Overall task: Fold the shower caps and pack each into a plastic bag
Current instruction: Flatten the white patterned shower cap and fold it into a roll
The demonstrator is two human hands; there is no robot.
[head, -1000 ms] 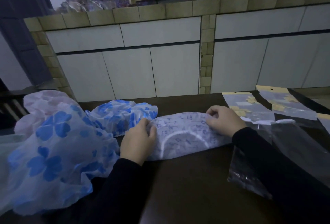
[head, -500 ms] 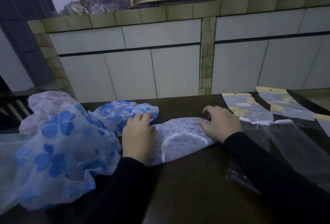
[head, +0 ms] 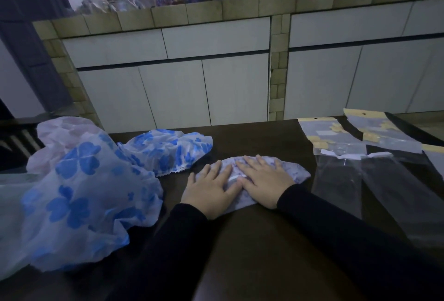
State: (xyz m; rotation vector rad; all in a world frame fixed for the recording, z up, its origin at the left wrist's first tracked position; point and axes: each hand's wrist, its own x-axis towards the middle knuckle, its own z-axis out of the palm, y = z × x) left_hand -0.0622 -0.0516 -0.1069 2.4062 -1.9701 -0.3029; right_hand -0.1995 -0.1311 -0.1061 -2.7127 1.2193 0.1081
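Observation:
A pale shower cap with small purple print (head: 296, 171) lies folded on the dark table (head: 252, 240), in the middle. My left hand (head: 211, 190) presses flat on its left part, fingers straight. My right hand (head: 263, 181) lies flat on its right part, right beside the left hand. Just to the right, an empty clear plastic bag (head: 336, 185) with a white flap lies flat. A second clear bag (head: 406, 192) lies beside it.
A heap of blue-clover shower caps (head: 79, 195) fills the left of the table, with another blue-flowered cap (head: 168, 149) behind it. Packed bags with yellow headers (head: 331, 136) lie at the back right. A tiled cabinet front stands beyond the table's far edge.
The cap has been folded over to about half its width. Both hands came together and now lie flat on it, fingers straightened; before, they held its two ends apart.

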